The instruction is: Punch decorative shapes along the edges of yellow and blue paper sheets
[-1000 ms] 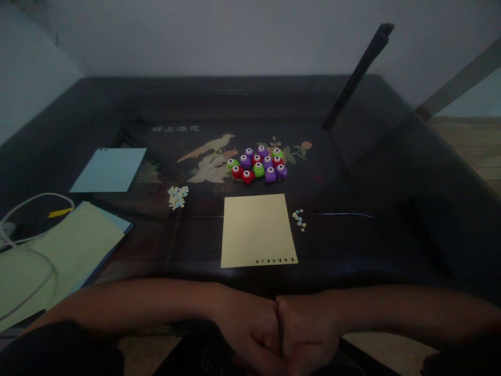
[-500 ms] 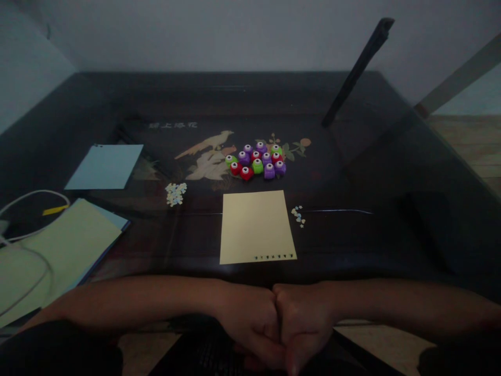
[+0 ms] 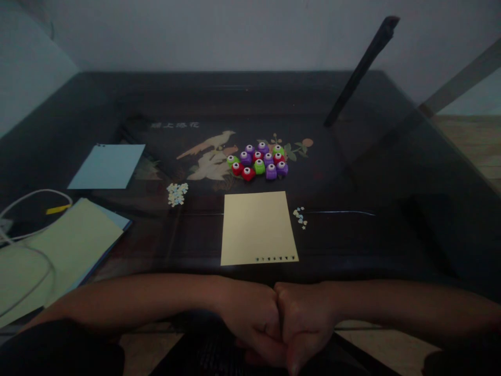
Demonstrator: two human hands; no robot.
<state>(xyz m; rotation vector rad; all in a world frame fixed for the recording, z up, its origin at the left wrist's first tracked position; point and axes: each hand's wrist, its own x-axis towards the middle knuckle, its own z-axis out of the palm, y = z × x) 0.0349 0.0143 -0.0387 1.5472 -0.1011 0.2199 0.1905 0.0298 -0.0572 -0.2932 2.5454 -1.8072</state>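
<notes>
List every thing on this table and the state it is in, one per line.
Left hand: closed in a fist, pressed against the other, holding nothing visible.
Right hand: closed in a fist, likewise.
Yellow sheet: flat, row of punched holes along near edge.
Paper punches: clustered together, untouched.
Blue sheet: flat, apart.
Paper stack: lying flat, white cable across it.
Cut-out shapes: small loose pile.

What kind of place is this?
Probably a room at home with a craft table. The dark glass-topped table has a painted bird under the glass, and on it sit little coloured paper punches, a yellow paper sheet and tiny paper cut-outs.
</notes>
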